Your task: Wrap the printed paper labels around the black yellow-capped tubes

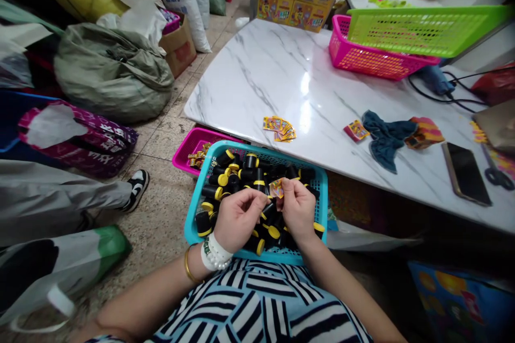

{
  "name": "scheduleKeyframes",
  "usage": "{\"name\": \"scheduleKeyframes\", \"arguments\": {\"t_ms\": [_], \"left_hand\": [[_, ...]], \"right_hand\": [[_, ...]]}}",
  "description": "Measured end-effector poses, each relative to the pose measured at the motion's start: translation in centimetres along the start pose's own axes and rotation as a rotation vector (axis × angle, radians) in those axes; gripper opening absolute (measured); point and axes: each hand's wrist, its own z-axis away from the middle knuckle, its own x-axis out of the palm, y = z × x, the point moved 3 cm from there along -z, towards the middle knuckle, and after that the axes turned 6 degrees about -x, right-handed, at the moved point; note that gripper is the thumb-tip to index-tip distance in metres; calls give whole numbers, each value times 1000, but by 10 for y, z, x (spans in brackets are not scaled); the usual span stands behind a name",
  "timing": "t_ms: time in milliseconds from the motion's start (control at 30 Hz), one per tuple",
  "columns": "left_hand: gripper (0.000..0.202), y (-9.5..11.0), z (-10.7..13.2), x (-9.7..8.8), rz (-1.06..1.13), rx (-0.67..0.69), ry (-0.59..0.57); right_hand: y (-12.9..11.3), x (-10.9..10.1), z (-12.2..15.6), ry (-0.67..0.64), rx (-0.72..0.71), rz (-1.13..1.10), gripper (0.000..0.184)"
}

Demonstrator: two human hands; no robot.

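- Right hand point(298, 206) pinches the small printed slip point(276, 188), which lies just left of its fingertips.
- Left hand point(240, 215), fingers curled, sits farther left; its hold I cannot tell.

Striped blue garment point(257, 295), white beads point(219, 264) (and gold bangle point(187, 265))

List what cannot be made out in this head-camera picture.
All in the head view:
Small flat yellow-and-pink printed label: print too small; bare right hand covers part.
Bare left hand: whether it grips anything, hidden by its curled fingers.
Pink perforated plastic basket: contents mostly hidden by lime-green plastic basket.
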Motion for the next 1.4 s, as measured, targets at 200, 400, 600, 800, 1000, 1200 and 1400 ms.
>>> {"name": "scheduleKeyframes", "arguments": {"t_ms": [200, 400, 600, 800, 1000, 1200, 1400], "left_hand": [[36, -8, -2, 2, 105, -53, 34], [27, -13, -16, -3, 134, -82, 74], [25, -14, -21, -11, 194, -155, 110], [29, -8, -14, -16, 241, -231, -20], [32, -13, -10, -40, 369, -364, -71], [28, -20, -15, -39, 437, -464, -154], [28, -14, -29, -30, 595, -476, -119]], "right_hand": [[-2, 0, 6, 22, -184, 149, 35], [-11, 3, 9, -54, -521, 266, 15], [-19, 10, 12, -79, -574, 261, 11], [-19, -3, 7, -192, -365, 227, 31], [-22, -42, 18, -631, -519, 511, 17], [2, -43, 50, -866, -759, 861, 29], [8, -35, 54, -931, -766, 870, 28]]}}
